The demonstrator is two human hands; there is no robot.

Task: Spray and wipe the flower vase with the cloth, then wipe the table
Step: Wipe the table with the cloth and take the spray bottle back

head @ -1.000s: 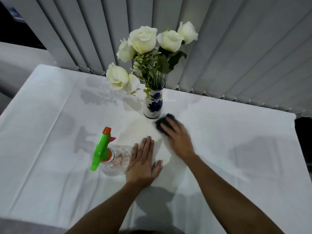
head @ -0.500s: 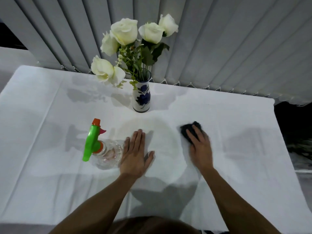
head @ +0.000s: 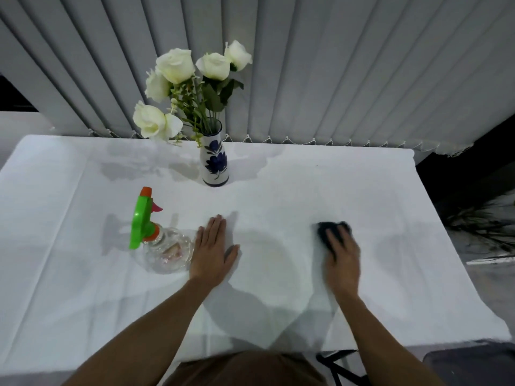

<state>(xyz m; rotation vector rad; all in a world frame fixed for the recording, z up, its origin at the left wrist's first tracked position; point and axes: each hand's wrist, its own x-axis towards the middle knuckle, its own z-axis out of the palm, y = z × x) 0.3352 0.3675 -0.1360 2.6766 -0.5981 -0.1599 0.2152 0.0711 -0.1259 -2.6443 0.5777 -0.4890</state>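
over on the right side of the counter (head: 278, 190) the right hand (head: 341, 254) is pressing a dark bunched cloth (head: 324, 231) flat under its fingers, so i'd say it's the table-wiping step. left hand (head: 213, 247) lies open, palm down, beside the clear spray bottle (head: 164, 252) with the green trigger. glazed blue-flowered vase (head: 214, 160) stands upright, well behind. next move probably needs broad strokes across the smooth white cover.

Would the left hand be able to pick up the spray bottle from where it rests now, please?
Probably yes: the left hand lies flat and empty right beside the spray bottle, with nothing between them.
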